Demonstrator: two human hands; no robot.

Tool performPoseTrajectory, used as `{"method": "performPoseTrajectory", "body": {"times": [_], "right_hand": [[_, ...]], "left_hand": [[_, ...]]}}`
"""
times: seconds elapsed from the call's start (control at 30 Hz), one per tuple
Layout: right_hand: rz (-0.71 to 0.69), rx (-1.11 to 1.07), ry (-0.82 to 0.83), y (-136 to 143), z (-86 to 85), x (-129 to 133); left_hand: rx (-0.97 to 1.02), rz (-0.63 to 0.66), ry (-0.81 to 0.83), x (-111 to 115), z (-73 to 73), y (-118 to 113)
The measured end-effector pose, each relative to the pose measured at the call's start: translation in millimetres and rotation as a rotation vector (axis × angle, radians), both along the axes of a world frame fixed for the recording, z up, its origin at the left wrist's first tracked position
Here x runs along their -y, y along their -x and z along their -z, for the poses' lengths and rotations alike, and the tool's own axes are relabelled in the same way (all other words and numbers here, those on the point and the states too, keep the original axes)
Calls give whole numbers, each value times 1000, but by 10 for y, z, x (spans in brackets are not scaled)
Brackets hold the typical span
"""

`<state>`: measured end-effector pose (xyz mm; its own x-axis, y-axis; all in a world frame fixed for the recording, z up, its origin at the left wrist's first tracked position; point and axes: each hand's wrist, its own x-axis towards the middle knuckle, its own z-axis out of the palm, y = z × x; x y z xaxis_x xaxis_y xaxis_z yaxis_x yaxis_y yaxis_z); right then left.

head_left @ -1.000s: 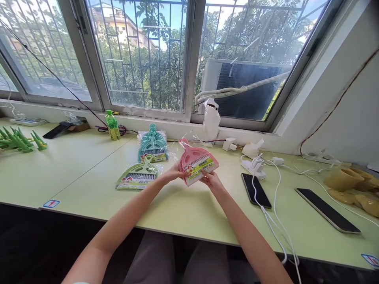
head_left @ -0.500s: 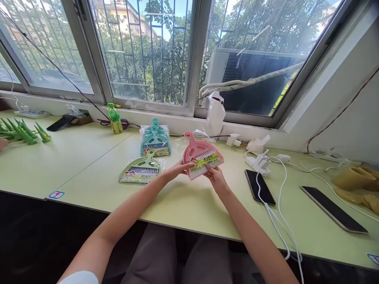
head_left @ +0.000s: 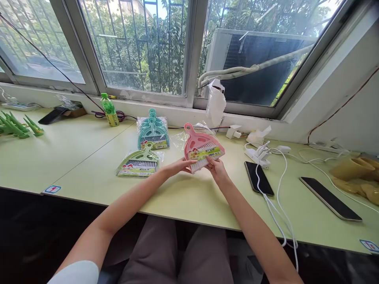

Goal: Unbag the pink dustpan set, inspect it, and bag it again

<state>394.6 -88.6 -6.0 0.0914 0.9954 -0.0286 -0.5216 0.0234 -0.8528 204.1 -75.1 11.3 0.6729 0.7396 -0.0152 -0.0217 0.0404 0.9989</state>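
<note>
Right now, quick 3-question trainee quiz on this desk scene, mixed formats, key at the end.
1. True or false: both hands, left hand and right hand, hold the pink dustpan set.
2. Multiple choice: what lies directly left of the pink set on the desk? A) green dustpan set B) a laptop C) a mug
3. Fill in: the teal dustpan sets are stacked behind the green one, nearer the ____.

Key: 1 true; 2 A; 3 window.
</note>
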Motion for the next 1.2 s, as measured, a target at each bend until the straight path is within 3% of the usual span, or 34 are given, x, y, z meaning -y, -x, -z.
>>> {"method": "performPoseTrajectory", "body": {"times": [0.1,0.17,0.4,0.57,1.07,1.2], "right_hand": [[32,-42,-64,13,-59,49],[52,-61,-85,8,-96,69],[36,-25,-29,-11,-112,56],[-44,33,84,-1,-82,21],[63,28,200,-140,-74,-100],[37,40,111,-107,-106,-55]], "left_hand": [[-6,166,13,64,30,-55],[20,185,3,93,66,-97],[293,-163,-104,19,54,-142],[255,-292,-110,11,-23,-92],[171,-257,-103,41,-8,-92],[174,-278,-100,20,-8,-77]]}}
